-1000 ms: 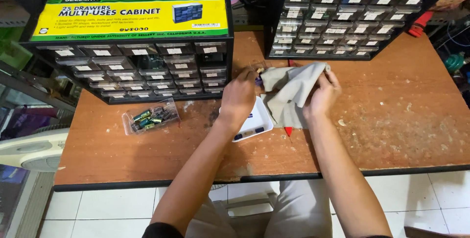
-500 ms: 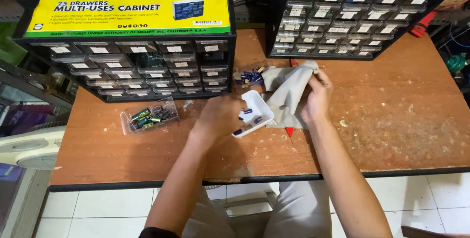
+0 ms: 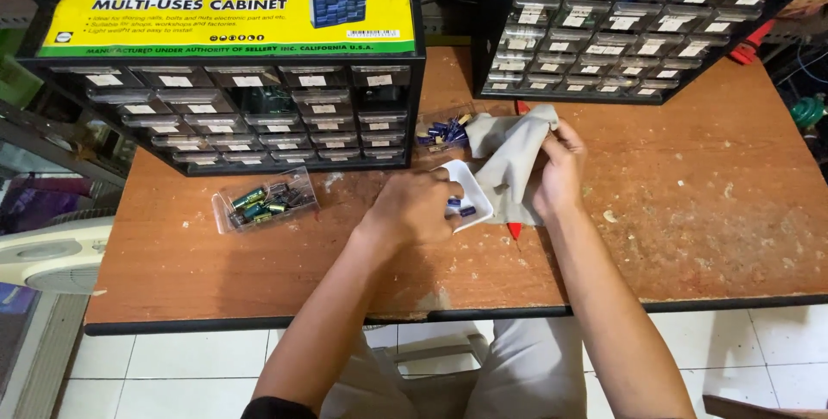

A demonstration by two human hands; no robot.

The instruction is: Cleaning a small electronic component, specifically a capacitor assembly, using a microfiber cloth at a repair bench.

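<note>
From the head view, the left hand (image 3: pixel 414 208) curls around a small white tray (image 3: pixel 470 190) holding blue capacitors (image 3: pixel 460 207) on the wooden table (image 3: pixel 690 212). Just beside it, the right hand (image 3: pixel 559 169) grips a grey cloth (image 3: pixel 509 152), fingers closed.

Worn brown wooden table (image 3: pixel 707 212) bearing two black drawer cabinets (image 3: pixel 233 83) (image 3: pixel 638 27), clear drawer of capacitors (image 3: pixel 263 201), white tray (image 3: pixel 470 199), grey cloth (image 3: pixel 513 160).

Left hand (image 3: pixel 418 208) covering near half of white tray (image 3: pixel 473 191); small parts under fingertips too small to identify. Red-tipped tool (image 3: pixel 515 229) mostly hidden beneath grey cloth (image 3: pixel 511 156).
</note>
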